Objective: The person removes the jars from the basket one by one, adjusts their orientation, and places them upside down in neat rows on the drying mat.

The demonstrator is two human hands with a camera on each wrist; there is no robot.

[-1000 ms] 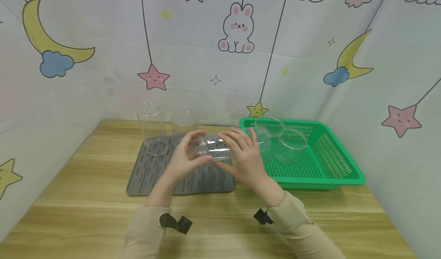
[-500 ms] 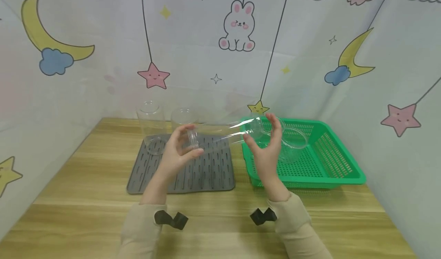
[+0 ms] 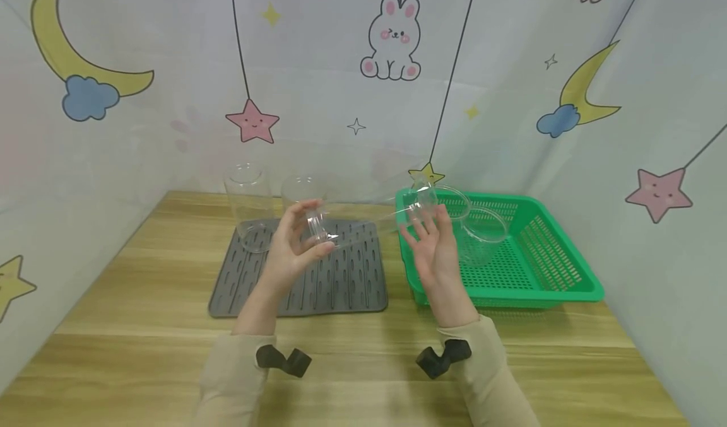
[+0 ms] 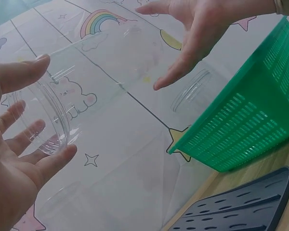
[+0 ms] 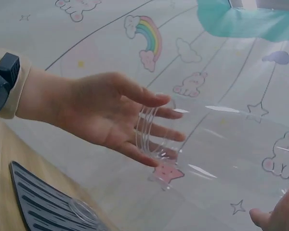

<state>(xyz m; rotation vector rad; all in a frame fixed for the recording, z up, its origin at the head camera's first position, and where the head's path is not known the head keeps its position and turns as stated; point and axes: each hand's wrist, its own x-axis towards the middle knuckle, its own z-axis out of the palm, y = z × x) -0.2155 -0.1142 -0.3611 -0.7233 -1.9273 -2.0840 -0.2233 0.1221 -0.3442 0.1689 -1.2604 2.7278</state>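
A long clear plastic jar [image 3: 369, 224] is held in the air above the grey drying mat [image 3: 346, 288], tilted with its base end higher at the right. My left hand [image 3: 288, 243] grips its ridged mouth end, thumb on the near side and fingers round the far side. My right hand [image 3: 436, 253] is by the base end, palm turned up and fingers loosely extended; in the head view I cannot tell whether they touch the jar. In the left wrist view the right hand [image 4: 197, 36] appears apart from the jar's ridged mouth, fingers spread.
Two clear jars, a taller one [image 3: 250, 203] and another [image 3: 301, 190], stand upright at the mat's back left. A green perforated basket [image 3: 568, 282] on the right holds clear jars, one [image 3: 483, 241] leaning near its left side. A patterned cloth [image 3: 318, 86] hangs behind the wooden table [image 3: 352, 376].
The right hand has moved from gripping the jar's middle out to its base end, and its fingers have loosened. The jar's base end has risen, while the left hand keeps the mouth.
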